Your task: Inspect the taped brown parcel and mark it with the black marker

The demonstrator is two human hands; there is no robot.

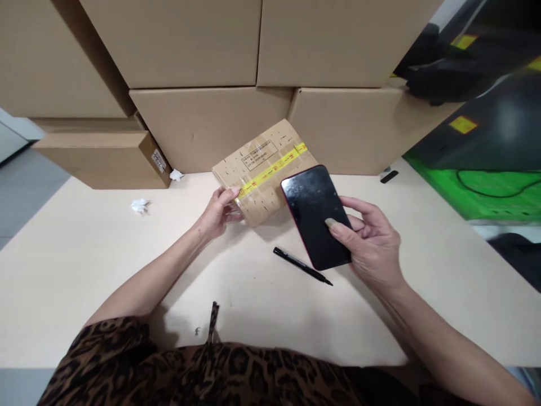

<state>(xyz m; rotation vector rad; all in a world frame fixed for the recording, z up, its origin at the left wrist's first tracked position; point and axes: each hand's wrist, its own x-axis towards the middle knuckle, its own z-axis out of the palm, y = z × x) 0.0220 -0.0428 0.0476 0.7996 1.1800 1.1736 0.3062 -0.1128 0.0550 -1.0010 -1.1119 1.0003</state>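
- Cardboard boxes (211,124), large and plain, are stacked along the far edge of a pale table (76,254), forming a wall behind everything else.
- Small parcel (262,169), flat and brown, sealed with a strip of yellow tape (273,167), lies just in front of the boxes. Its long axis runs diagonally, from near left to far right.
- Left hand (217,214) rests at the parcel's near left corner, fingers curled against its edge and thumb on top, gripping it lightly.
- Right hand (372,242) is closed around a dark phone (316,217) with a red rim, thumb pressed on the blank screen. The phone is held above the table, overlapping the parcel's right end as seen from the head camera.
- Black pen (302,266) lies on the table between the two hands, nearer the right hand, just below the phone.
- Crumpled scraps of white paper (140,206) sit well to the left.
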